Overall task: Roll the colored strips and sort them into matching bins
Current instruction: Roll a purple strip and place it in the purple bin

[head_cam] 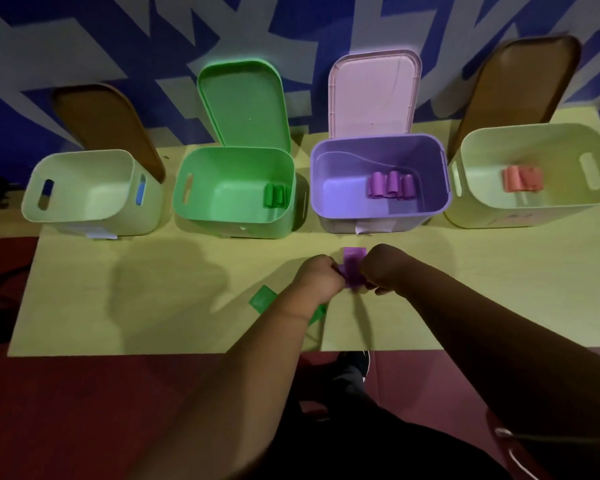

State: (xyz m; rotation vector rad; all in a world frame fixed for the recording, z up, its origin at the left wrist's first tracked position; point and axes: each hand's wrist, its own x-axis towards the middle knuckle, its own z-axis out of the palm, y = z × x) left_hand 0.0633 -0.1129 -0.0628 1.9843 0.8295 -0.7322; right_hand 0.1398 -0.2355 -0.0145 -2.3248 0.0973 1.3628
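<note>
Purple strip (354, 258), mid-frame, pinched by left hand (317, 276) and right hand (391, 268): roll tight, edges square, then into purple bin (342, 168) above.

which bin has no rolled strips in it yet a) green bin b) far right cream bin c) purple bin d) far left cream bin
d: the far left cream bin shows only its bare inside, while the green bin holds green rolls, the purple bin purple rolls and the far right cream bin salmon rolls.
</note>
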